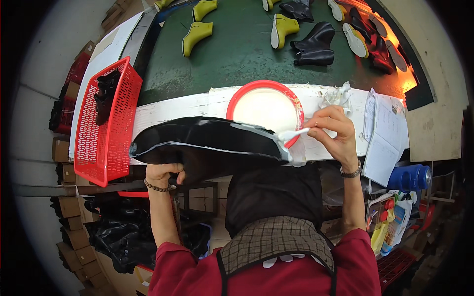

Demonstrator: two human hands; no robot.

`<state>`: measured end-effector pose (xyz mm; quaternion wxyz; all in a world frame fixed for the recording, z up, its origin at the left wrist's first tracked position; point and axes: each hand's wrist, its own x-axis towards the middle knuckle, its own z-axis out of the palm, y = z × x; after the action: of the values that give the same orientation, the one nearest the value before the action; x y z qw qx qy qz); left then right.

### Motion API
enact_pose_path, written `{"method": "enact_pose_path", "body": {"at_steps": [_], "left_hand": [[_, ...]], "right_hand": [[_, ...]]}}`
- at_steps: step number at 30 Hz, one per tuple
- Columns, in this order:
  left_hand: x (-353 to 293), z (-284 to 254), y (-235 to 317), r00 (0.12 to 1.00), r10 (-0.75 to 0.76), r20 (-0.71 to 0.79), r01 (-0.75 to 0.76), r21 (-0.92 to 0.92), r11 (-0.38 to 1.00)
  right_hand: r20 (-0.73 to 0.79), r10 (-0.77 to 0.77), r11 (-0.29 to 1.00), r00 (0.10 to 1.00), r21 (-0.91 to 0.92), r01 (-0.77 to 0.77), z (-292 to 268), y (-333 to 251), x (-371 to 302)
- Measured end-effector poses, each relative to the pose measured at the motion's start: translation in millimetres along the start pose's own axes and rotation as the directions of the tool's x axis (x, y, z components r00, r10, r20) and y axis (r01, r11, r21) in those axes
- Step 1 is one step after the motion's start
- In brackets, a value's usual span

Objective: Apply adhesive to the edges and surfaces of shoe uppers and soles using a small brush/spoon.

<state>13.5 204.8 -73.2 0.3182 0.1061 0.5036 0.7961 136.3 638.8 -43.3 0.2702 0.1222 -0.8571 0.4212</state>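
Observation:
A black boot upper (pixel 222 135) stretches across in front of me, its sole edge toward the bench and streaked with wet white paste. My left hand (pixel 164 175) is closed around its left part from below; some fingers are hidden behind the boot. Between thumb and fingertips, my right hand (pixel 335 130) pinches a small white-handled brush (pixel 296 133). The brush's tip touches the right end of the boot, where white paste lies thick. Just beyond the boot stands a red basin (pixel 237 93) of creamy white liquid, its near rim partly hidden by the boot.
A red plastic basket (pixel 106 133) with black pieces stands at left. Across the green conveyor belt (pixel 232 54) lie yellow boots (pixel 198 35) and black boots (pixel 316 44). Crumpled white tissue (pixel 338 96), papers (pixel 387 133) and a blue bottle (pixel 410 178) are at right.

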Motion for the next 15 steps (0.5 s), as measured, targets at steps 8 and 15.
{"method": "enact_pose_path", "body": {"at_steps": [8, 15], "left_hand": [[10.1, 11.0, -10.4, 0.991, -0.025, 0.129, 0.026, -0.006, 1.000], [17.6, 16.7, -11.6, 0.973, -0.065, 0.224, 0.062, 0.018, 0.998]], "right_hand": [[0.057, -0.087, 0.996, 0.995, -0.012, 0.087, 3.5, -1.4, 29.8], [0.054, -0.058, 0.996, 0.997, -0.058, 0.062, 2.3, -11.0, 29.0]]}}
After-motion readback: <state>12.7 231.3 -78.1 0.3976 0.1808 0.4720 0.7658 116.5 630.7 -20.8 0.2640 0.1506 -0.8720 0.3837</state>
